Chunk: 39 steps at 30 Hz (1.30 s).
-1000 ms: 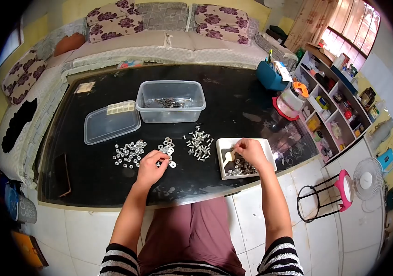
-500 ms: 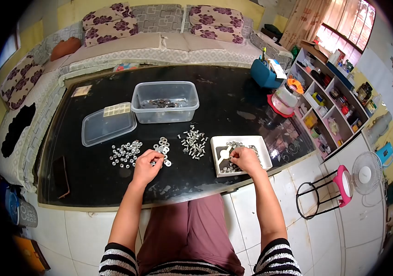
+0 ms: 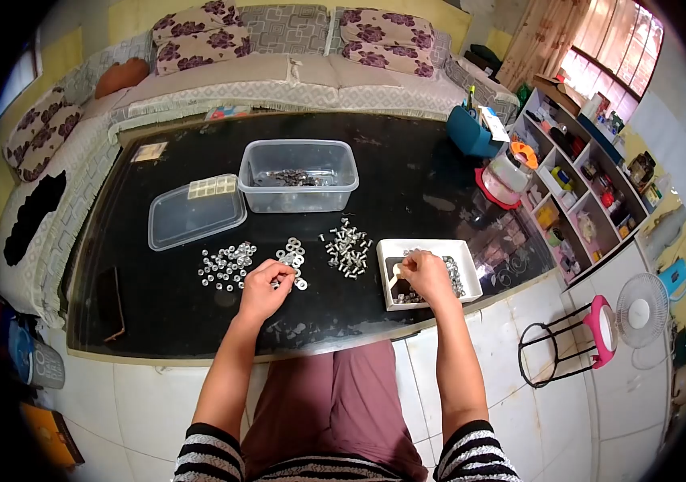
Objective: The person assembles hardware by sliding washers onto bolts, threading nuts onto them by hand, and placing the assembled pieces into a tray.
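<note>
My left hand (image 3: pixel 266 289) is closed in a pinch at the near edge of a pile of flat washers (image 3: pixel 291 251); what its fingertips hold is hidden. To its left lies a cluster of small nuts (image 3: pixel 226 265). Over the white box (image 3: pixel 471 285) at the table's right front, my right hand (image 3: pixel 427 277) has its fingers pressed together, the tips out of sight. Small metal pieces (image 3: pixel 454 277) lie inside that box, along with a white flat piece (image 3: pixel 395 275) beside the fingers. Between both hands is a pile of short bolts (image 3: pixel 348 249).
A clear plastic container (image 3: pixel 299 201) holding dark metal pieces stands farther back, its lid (image 3: pixel 196 221) lying to the left. A phone (image 3: pixel 109 304) rests at the left edge of the black table (image 3: pixel 182 329). A blue holder (image 3: pixel 471 136) and a jar (image 3: pixel 505 177) stand back right.
The view has shifted slightly, so the table's things appear farther right. Within the white box, my right hand has moved a little left, over the white flat piece. My left hand stays by the washers.
</note>
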Each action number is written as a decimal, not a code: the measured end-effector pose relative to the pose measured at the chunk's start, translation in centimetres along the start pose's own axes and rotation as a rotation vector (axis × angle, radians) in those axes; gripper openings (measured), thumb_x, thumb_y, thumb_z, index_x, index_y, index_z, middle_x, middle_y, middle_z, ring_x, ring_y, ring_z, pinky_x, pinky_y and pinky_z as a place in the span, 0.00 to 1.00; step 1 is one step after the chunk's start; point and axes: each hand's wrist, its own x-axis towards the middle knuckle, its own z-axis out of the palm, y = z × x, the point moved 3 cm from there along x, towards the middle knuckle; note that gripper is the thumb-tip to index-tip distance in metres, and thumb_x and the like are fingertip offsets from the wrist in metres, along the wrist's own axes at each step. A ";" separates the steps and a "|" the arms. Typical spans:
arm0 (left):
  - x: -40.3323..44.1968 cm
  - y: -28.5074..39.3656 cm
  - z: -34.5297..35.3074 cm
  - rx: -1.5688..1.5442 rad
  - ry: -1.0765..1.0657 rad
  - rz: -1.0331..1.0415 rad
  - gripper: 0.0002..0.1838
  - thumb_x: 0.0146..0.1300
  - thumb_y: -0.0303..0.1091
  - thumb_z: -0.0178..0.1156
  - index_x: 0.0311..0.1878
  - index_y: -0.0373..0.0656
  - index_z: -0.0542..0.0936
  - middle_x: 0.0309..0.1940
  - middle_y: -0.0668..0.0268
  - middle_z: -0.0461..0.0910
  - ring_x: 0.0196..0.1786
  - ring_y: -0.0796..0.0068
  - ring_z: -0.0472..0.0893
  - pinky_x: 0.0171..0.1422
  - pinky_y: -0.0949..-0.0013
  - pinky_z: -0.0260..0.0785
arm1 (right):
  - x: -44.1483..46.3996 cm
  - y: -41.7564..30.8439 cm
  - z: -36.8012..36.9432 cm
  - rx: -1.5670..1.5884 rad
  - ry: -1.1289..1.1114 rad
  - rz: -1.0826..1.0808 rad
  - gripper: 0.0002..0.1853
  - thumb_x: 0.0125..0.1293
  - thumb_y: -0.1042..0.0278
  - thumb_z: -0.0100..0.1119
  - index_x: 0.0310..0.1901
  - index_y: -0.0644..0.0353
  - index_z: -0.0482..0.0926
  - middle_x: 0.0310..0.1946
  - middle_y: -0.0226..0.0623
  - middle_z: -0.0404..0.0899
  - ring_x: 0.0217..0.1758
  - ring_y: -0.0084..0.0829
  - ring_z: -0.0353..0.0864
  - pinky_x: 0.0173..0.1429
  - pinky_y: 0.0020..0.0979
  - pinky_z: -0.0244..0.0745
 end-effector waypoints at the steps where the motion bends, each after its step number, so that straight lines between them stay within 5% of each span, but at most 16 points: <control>1: 0.0 0.0 0.0 0.007 -0.004 0.010 0.02 0.48 0.22 0.59 0.28 0.36 0.77 0.24 0.66 0.75 0.24 0.81 0.73 0.29 0.78 0.66 | -0.1 0.4 0.2 -0.017 -0.007 -0.002 0.06 0.45 0.72 0.59 0.27 0.63 0.77 0.25 0.45 0.76 0.30 0.42 0.77 0.37 0.36 0.71; 8: -0.1 0.2 0.2 -0.015 0.007 0.043 0.03 0.48 0.24 0.59 0.28 0.38 0.77 0.25 0.65 0.76 0.24 0.77 0.76 0.29 0.76 0.67 | -0.4 -0.1 0.2 0.087 0.154 -0.025 0.09 0.42 0.74 0.61 0.30 0.62 0.78 0.27 0.45 0.77 0.30 0.41 0.77 0.37 0.35 0.72; 10: -0.1 0.3 0.1 -0.014 -0.004 0.061 0.03 0.48 0.23 0.59 0.28 0.38 0.77 0.25 0.64 0.76 0.24 0.77 0.76 0.29 0.76 0.67 | -0.6 -1.1 0.5 0.263 0.142 0.009 0.11 0.44 0.76 0.62 0.33 0.61 0.78 0.27 0.39 0.78 0.29 0.32 0.78 0.36 0.28 0.73; 12: -0.2 0.6 0.2 -0.036 -0.039 0.068 0.05 0.47 0.23 0.60 0.30 0.37 0.77 0.26 0.64 0.76 0.24 0.78 0.76 0.30 0.77 0.68 | -1.1 -3.4 1.9 0.961 0.047 0.021 0.10 0.48 0.79 0.61 0.35 0.63 0.78 0.27 0.32 0.77 0.29 0.21 0.76 0.36 0.21 0.72; 14: -0.2 1.5 0.1 -0.066 -0.076 0.093 0.05 0.47 0.21 0.60 0.30 0.35 0.77 0.27 0.64 0.76 0.26 0.79 0.75 0.31 0.79 0.67 | -2.2 -6.2 4.2 1.045 -0.076 -0.040 0.10 0.52 0.81 0.59 0.38 0.65 0.76 0.29 0.28 0.76 0.31 0.16 0.74 0.37 0.18 0.72; 18: -0.5 1.8 0.1 -0.069 -0.148 0.116 0.12 0.44 0.24 0.64 0.35 0.37 0.77 0.31 0.64 0.76 0.28 0.80 0.76 0.32 0.79 0.69 | -2.9 -9.1 9.8 1.466 -0.269 0.048 0.11 0.55 0.81 0.56 0.41 0.68 0.71 0.30 0.36 0.77 0.31 0.21 0.76 0.37 0.19 0.72; 39: -0.4 1.7 0.3 -0.058 -0.187 0.070 0.06 0.53 0.26 0.58 0.35 0.36 0.76 0.28 0.64 0.74 0.26 0.77 0.74 0.31 0.77 0.67 | -2.7 -9.7 11.5 1.429 -0.200 0.070 0.05 0.56 0.77 0.57 0.34 0.67 0.76 0.28 0.31 0.77 0.29 0.18 0.73 0.34 0.18 0.70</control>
